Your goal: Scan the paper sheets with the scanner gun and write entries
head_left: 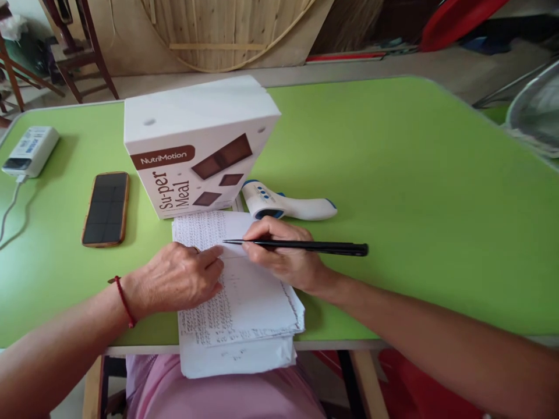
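A black pen (314, 245) is pinched in my right hand (288, 250), its tip pointing left at the upper part of the notebook (257, 297). Rows of small handwriting cover the left side of the open page, while its right side is mostly blank. My left hand (183, 278) rests on the page with fingers curled and the index fingertip close to the pen tip; nothing shows in its grip. Just beyond the notebook stands a white box (201, 145) printed "NutriMotion Su-per Meal". A white and blue infrared thermometer (288, 203) lies behind my right hand.
On the green table (414, 186), a smartphone (105, 208) in an orange-brown case lies left of the box. Farther left is a white power bank (30, 151) with a cable attached. A wooden chair (82, 52) stands beyond the table.
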`<state>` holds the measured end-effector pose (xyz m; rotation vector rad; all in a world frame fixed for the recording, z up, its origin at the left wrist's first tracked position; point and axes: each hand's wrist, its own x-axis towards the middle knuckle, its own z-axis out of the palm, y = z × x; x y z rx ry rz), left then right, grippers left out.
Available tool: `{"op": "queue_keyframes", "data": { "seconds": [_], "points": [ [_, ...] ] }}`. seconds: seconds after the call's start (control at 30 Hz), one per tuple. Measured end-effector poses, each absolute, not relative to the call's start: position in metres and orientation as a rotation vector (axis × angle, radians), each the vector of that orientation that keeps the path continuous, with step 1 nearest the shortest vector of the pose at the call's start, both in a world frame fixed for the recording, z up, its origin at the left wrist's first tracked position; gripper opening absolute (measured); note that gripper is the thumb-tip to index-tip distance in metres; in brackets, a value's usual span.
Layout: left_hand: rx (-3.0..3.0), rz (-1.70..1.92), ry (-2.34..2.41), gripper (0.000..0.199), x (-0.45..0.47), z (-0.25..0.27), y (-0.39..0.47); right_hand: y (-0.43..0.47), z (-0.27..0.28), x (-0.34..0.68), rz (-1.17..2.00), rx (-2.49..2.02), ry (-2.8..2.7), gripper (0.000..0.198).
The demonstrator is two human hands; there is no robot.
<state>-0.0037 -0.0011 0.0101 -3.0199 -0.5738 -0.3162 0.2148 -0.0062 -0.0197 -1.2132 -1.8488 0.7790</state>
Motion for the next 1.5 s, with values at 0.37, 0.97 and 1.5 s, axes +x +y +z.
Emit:
{"op": "queue_keyframes", "data": {
  "seconds": [0.37,0.97,1.5],
  "points": [
    [-2.994,-0.269,-0.589,0.025,-0.0020,0.0104,-0.0018,-0.0069,-0.0231,0.2142,0.703,-1.178,-1.905,0.018],
    [-2.980,-0.248,-0.586,0.023,-0.0021,0.0136,-0.0018,-0.0043,-0.0244,0.2136,0.582,-1.066,-1.950,0.016],
    [-3.011,-0.181,-0.567,0.023,-0.0017,0.0157,-0.0006,-0.0050,-0.0211,0.2139,0.583,-1.128,-1.923,0.015]
  ]
}}
